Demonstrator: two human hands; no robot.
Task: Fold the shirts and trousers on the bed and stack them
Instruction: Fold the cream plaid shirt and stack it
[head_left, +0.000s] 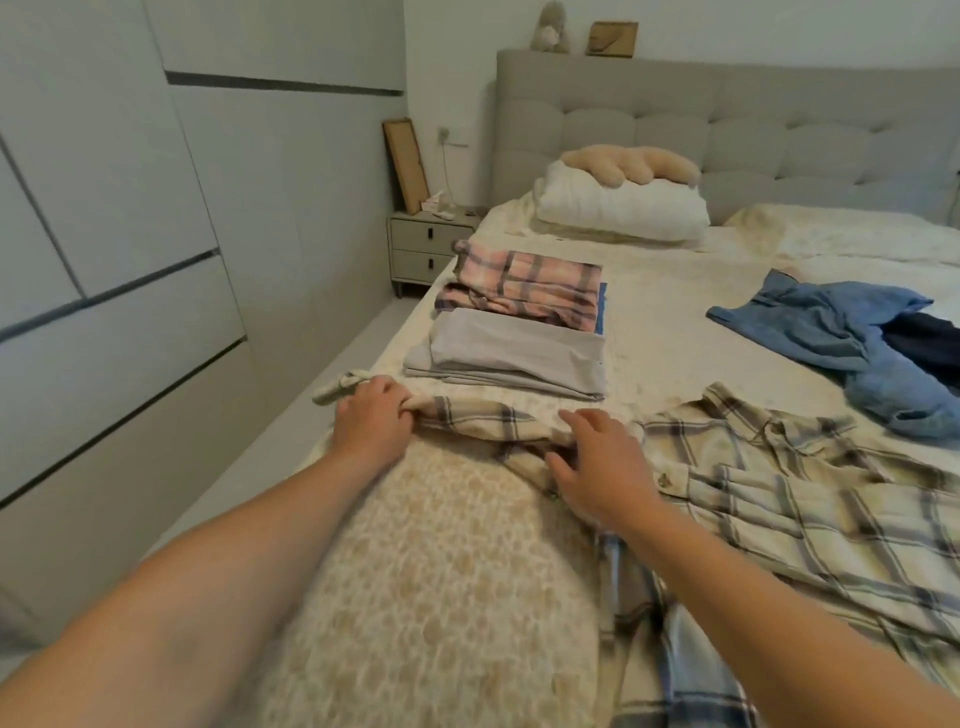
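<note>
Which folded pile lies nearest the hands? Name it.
The grey folded pile, just beyond the left hand and right hand. The pink plaid pile sits farther back, toward the pillows.

A home bedroom: padded headboard (727, 119), pillows (623, 208), nightstand (421, 249), probably wardrobe doors (104, 208).
</note>
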